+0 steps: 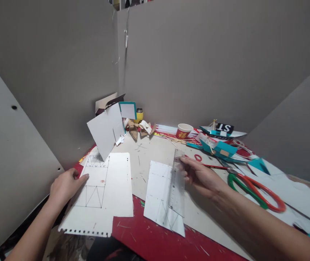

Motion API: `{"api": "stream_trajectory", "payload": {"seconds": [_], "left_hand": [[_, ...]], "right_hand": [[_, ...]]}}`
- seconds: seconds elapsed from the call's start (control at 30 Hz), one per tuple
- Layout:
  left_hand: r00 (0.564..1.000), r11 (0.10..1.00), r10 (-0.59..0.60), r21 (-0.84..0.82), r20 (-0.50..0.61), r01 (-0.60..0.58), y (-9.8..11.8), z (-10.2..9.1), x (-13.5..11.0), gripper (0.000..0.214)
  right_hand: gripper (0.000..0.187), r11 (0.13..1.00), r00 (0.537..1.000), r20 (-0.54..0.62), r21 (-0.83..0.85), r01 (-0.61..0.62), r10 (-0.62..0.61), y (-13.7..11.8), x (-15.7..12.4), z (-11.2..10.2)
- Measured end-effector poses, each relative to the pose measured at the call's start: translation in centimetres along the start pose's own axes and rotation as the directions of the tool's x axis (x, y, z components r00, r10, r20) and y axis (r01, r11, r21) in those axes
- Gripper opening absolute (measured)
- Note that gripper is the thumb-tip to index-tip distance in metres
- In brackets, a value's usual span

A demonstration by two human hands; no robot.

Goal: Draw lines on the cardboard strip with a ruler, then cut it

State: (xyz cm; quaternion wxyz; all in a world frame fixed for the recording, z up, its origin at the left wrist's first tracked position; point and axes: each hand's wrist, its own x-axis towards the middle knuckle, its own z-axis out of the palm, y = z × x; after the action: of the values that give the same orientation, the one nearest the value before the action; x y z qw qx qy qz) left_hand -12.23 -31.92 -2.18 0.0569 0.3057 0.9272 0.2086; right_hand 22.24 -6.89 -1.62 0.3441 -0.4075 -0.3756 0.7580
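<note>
My left hand (68, 184) rests at the left edge of a perforated sheet of paper (118, 192), thumb stretched over it, with nothing held. Ruled boxes with diagonal lines are drawn on that sheet. In my right hand (202, 177) is a clear plastic ruler (177, 194), gripped near its far end between thumb and fingers. The ruler slants over the right side of a smaller white paper (153, 195), which carries faint pencil lines and triangles. Whether the ruler touches this paper I cannot tell. A red pencil (216, 166) lies just beyond my right hand.
Scissors with green and orange handles (263, 192) lie at the right. Farther back are a paper cup (184, 131), thin wooden sticks (176, 139), model boats (222, 132) and a yellow jar (139, 115). A folded white card (106, 130) stands at the back left. Grey panels enclose the table.
</note>
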Motion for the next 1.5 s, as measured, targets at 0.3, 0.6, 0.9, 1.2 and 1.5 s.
{"api": "stream_trajectory", "payload": {"seconds": [0.3, 0.6, 0.9, 1.2, 1.5], "left_hand": [[0.996, 0.944, 0.053, -0.33, 0.071, -0.027, 0.4, 1.6, -0.1, 0.025], [0.981, 0.76, 0.032, -0.642, 0.193, 0.102, -1.2, -0.7, -1.5, 0.029], [0.918, 0.586, 0.011, -0.747, 0.396, 0.315, -4.5, -4.5, -3.4, 0.046], [0.877, 0.649, 0.228, -0.738, 0.423, 0.187, -2.1, -4.3, -3.6, 0.052], [0.917, 0.797, 0.37, -0.557, 0.147, -0.232, 8.5, -0.4, 1.6, 0.064]], "right_hand": [[0.015, 0.999, 0.998, 0.052, 0.004, -0.032, 0.032, 1.3, -1.4, 1.3], [0.018, 0.999, 0.997, 0.058, 0.003, -0.047, 0.047, 1.4, -2.1, 2.0], [0.023, 0.998, 0.997, 0.038, -0.004, -0.06, 0.06, 1.5, -2.3, 2.2], [0.021, 0.999, 0.999, 0.017, 0.017, -0.033, 0.033, 0.7, -2.5, 1.1], [0.022, 0.997, 0.998, -0.041, 0.056, 0.056, -0.053, -1.6, -2.5, -0.3]]}}
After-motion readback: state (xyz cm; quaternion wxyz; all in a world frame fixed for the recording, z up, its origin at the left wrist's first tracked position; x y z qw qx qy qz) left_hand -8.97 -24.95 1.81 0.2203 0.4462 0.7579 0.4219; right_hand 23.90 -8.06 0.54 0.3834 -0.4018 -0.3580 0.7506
